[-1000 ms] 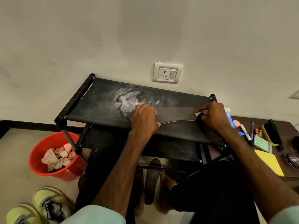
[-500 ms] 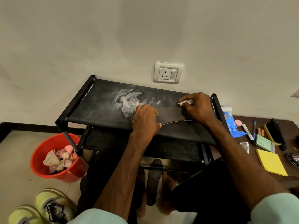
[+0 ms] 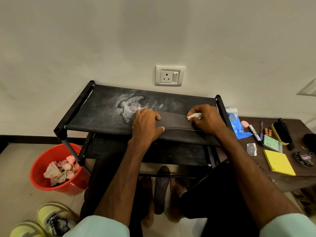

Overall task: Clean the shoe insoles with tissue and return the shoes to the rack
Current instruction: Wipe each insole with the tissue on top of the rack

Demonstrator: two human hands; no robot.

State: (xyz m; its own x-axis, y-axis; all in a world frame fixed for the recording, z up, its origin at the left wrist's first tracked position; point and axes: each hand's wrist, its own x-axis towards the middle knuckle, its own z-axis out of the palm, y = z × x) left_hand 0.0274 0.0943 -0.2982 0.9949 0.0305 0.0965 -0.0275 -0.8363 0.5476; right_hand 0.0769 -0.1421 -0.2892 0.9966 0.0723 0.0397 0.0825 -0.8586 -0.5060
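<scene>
Insole [image 3: 174, 122]: it lies flat along the top shelf of the rack [image 3: 102, 113], running between my two sets of fingers, with its pale near edge towards me.
Left hand [image 3: 147, 125]: my fingers curl over the insole's far edge and my thumb lies along its near edge, so I grip its left end against the shelf.
Right hand [image 3: 208, 120]: my fingers are curled and pinch the tissue [image 3: 194, 115]; the hand rests on the insole's right end.
Tissue: a small white wad that pokes out leftward from my right fingertips and touches the insole's top.
Stain [image 3: 130, 105]: a whitish patch on the shelf cloth, just beyond my left fingertips.
Socket [image 3: 170, 75]: on the wall, well beyond both sets of fingers.
Second insole [image 3: 161, 187]: on the floor under the rack, below and between my hands.
Bucket [image 3: 44, 161]: red, on the floor well to the left of my left fingers, with crumpled wads [image 3: 58, 170] inside.
Shoes [image 3: 53, 218]: a yellow pair on the floor, far left and nearer to me than my fingers.
Table [image 3: 290, 124]: dark, to the right of my right fingers.
Packet [image 3: 236, 125]: blue, on the table just right of my right hand.
Marker [image 3: 254, 133], brush [image 3: 282, 132], pad [image 3: 278, 162], tin [image 3: 306, 158]: on the table, farther right still; the yellow pad lies nearest to me.
</scene>
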